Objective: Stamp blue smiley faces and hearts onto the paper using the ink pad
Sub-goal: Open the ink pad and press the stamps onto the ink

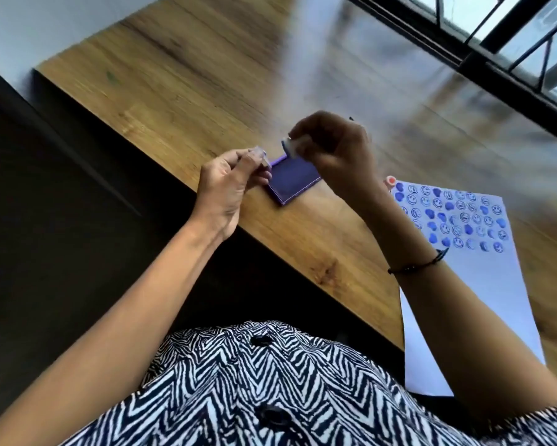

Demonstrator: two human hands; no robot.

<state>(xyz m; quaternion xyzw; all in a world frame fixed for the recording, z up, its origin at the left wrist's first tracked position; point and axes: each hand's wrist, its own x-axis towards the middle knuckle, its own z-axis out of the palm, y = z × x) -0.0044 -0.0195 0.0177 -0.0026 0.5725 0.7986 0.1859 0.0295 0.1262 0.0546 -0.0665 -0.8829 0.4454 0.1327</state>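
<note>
A blue ink pad (293, 181) lies open near the table's front edge, between my hands. My left hand (228, 185) pinches a small pale stamp (263, 156) just left of the pad. My right hand (335, 152) holds a second small white stamp (290, 146) with a blue face, slightly above the pad's far corner. To the right lies the white paper (483, 284), its upper part covered in several rows of blue smiley faces and hearts (454, 217). My right forearm crosses over the paper's left edge.
The wooden table (206, 75) stretches away toward a window frame (495, 43) at the top right. A small red-and-white round thing (390, 181) sits at the paper's top left corner. The table's front edge drops to a dark floor on the left.
</note>
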